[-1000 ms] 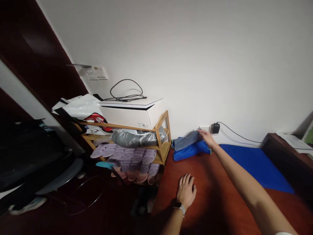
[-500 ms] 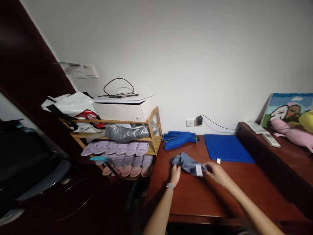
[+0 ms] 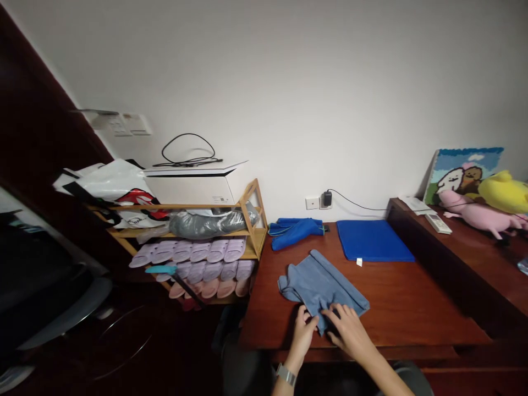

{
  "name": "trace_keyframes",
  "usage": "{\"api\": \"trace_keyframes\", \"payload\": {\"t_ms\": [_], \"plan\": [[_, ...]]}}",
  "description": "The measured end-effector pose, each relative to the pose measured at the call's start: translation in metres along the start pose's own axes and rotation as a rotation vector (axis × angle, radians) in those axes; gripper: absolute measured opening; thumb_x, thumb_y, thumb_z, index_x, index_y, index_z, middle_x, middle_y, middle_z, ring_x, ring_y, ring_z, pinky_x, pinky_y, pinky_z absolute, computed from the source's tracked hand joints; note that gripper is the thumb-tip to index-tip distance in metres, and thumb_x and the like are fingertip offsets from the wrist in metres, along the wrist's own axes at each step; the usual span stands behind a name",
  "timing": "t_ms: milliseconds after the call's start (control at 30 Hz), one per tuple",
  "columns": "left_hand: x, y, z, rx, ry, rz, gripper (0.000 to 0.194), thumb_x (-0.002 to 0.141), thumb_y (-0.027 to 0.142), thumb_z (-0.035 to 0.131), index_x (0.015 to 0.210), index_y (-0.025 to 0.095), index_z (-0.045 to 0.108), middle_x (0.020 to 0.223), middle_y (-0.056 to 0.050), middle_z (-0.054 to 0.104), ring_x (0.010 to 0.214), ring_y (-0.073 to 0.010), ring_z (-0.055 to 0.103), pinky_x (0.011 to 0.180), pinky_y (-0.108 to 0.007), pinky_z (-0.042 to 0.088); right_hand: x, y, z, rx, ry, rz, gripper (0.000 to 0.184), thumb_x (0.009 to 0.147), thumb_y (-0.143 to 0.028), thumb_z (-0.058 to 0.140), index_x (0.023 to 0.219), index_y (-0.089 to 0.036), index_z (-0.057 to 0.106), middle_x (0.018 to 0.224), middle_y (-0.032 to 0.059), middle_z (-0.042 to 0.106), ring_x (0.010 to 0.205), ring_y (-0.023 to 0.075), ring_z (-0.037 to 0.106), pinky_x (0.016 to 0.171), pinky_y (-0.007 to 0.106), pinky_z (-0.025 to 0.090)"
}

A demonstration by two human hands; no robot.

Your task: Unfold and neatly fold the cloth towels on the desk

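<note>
left hand [image 3: 303,334]: curled, pinch can't tell | right hand [image 3: 350,331]: fingers bent, pinch can't tell | blue-grey cloth [image 3: 322,280]: near edge between hands, rest beyond on desk [image 3: 416,302]

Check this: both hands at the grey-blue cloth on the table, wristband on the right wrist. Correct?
Not quite: the head view shows the wristband on the wrist of the left hand, not the right hand. Both are at the grey-blue cloth on the table.
</note>
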State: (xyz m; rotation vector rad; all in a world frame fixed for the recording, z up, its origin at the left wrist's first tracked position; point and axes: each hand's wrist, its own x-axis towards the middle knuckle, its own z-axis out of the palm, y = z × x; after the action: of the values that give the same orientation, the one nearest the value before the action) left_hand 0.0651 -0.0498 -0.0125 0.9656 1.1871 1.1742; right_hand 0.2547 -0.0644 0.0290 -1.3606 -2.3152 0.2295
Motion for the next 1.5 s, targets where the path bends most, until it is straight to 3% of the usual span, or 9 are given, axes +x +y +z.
{"api": "trace_keyframes", "payload": {"t_ms": [300,533,733,867,1000,1100,1200,1333,1500], "plan": [[-0.033,0.045,0.003,-0.177,-0.091,0.082,0.046,0.078,0.041,0.079,0.119,0.021,0.075,0.112,-0.012,0.078,0.109,-0.0291,0.071,0.098,-0.039,0.055,0.014,-0.032,-0.002,0.739,0.124,0.224,0.029,0.091,-0.036,0.066,0.119,-0.031,0.075,0.115,0.0061,0.078,0.106,0.0285,0.072,0.098,0.042,0.057],[-0.033,0.103,0.006,-0.045,-0.009,0.188,0.045,0.083,0.056,0.080,0.104,0.016,0.077,0.087,-0.006,0.075,0.070,-0.0169,0.064,0.065,-0.027,0.052,0.044,-0.055,-0.047,1.242,-0.031,0.327,0.057,0.086,-0.071,0.070,0.117,-0.024,0.079,0.089,0.0042,0.075,0.077,0.0227,0.069,0.080,0.041,0.060],[-0.031,0.136,0.009,0.004,-0.109,0.241,0.049,0.079,0.053,0.085,0.113,0.019,0.076,0.095,-0.008,0.077,0.088,-0.0226,0.072,0.078,-0.029,0.058,0.063,-0.068,-0.073,1.389,-0.025,0.327,0.052,0.080,-0.073,0.075,0.083,-0.022,0.079,0.092,0.0029,0.067,0.086,0.0207,0.065,0.080,0.035,0.060],[-0.032,0.142,0.005,0.018,-0.168,0.270,0.047,0.080,0.049,0.085,0.114,0.018,0.078,0.104,-0.011,0.080,0.097,-0.0268,0.074,0.088,-0.036,0.060,0.064,-0.072,-0.073,1.490,-0.007,0.361,0.049,0.081,-0.070,0.077,0.082,-0.020,0.078,0.086,0.0017,0.065,0.076,0.0152,0.061,0.073,0.028,0.055],[-0.022,0.143,-0.003,-0.019,-0.052,0.311,0.054,0.081,0.046,0.084,0.126,0.019,0.075,0.123,-0.013,0.078,0.114,-0.0308,0.073,0.104,-0.044,0.056,0.069,-0.072,-0.078,1.545,0.033,0.415,0.048,0.083,-0.068,0.077,0.082,-0.019,0.075,0.073,-0.0001,0.065,0.064,0.0129,0.057,0.064,0.026,0.050],[-0.006,0.160,-0.034,-0.032,0.129,0.344,0.060,0.084,0.048,0.078,0.135,0.018,0.068,0.117,-0.013,0.078,0.105,-0.0279,0.075,0.098,-0.043,0.059,0.079,-0.045,-0.104,1.479,0.212,0.382,0.049,0.080,-0.067,0.080,0.075,-0.019,0.072,0.069,0.0002,0.065,0.065,0.0137,0.058,0.064,0.026,0.050],[0.008,0.196,-0.094,0.092,0.438,0.462,0.055,0.091,0.049,0.064,0.137,0.017,0.064,0.107,-0.010,0.077,0.096,-0.0250,0.075,0.093,-0.044,0.061,0.080,0.015,-0.155,1.421,0.507,0.399,0.048,0.072,-0.065,0.086,0.078,-0.019,0.072,0.073,0.0000,0.068,0.067,0.0136,0.059,0.064,0.026,0.053],[0.005,0.240,-0.172,0.315,0.715,0.586,0.043,0.090,0.043,0.064,0.126,0.019,0.065,0.125,-0.010,0.070,0.119,-0.0302,0.064,0.108,-0.050,0.053,0.054,0.099,-0.226,1.352,0.959,0.533,0.042,0.064,-0.050,0.094,0.079,-0.020,0.068,0.072,-0.0032,0.063,0.065,0.0123,0.059,0.068,0.029,0.059],[-0.002,0.242,-0.191,0.455,0.749,0.619,0.025,0.086,0.041,0.068,0.103,0.022,0.069,0.127,-0.007,0.071,0.126,-0.0327,0.059,0.113,-0.048,0.050,0.012,0.127,-0.260,1.327,1.135,0.597,0.050,0.060,-0.029,0.096,0.105,-0.022,0.076,0.084,0.0004,0.068,0.075,0.0143,0.065,0.087,0.036,0.063]]}}
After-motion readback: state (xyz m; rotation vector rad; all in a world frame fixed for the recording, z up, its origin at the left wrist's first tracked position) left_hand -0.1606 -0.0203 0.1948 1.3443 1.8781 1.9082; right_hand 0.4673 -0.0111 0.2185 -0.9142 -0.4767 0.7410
